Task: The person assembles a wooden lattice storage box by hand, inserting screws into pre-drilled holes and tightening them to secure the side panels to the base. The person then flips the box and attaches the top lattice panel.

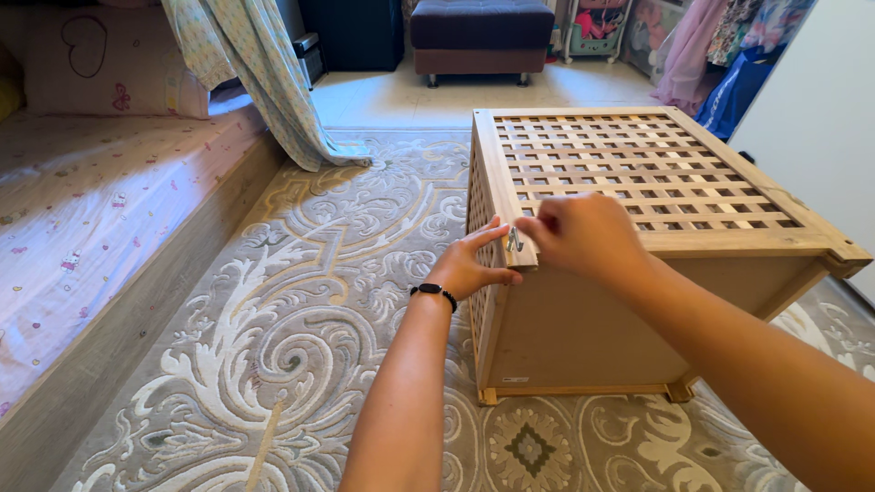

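Wooden lattice box (638,173) on its side: your left hand (469,262) steadies the corner flat-fingered, right hand (583,237) pinches shut on the small metal key (514,240), so next looks like careful turning.

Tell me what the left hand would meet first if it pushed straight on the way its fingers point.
Probably the small metal tool at the wooden lattice box's near corner; the left hand points right toward it.

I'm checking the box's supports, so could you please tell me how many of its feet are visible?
2: one foot under the near-left corner, another foot under the near edge further right. The wooden lattice box may hide others.
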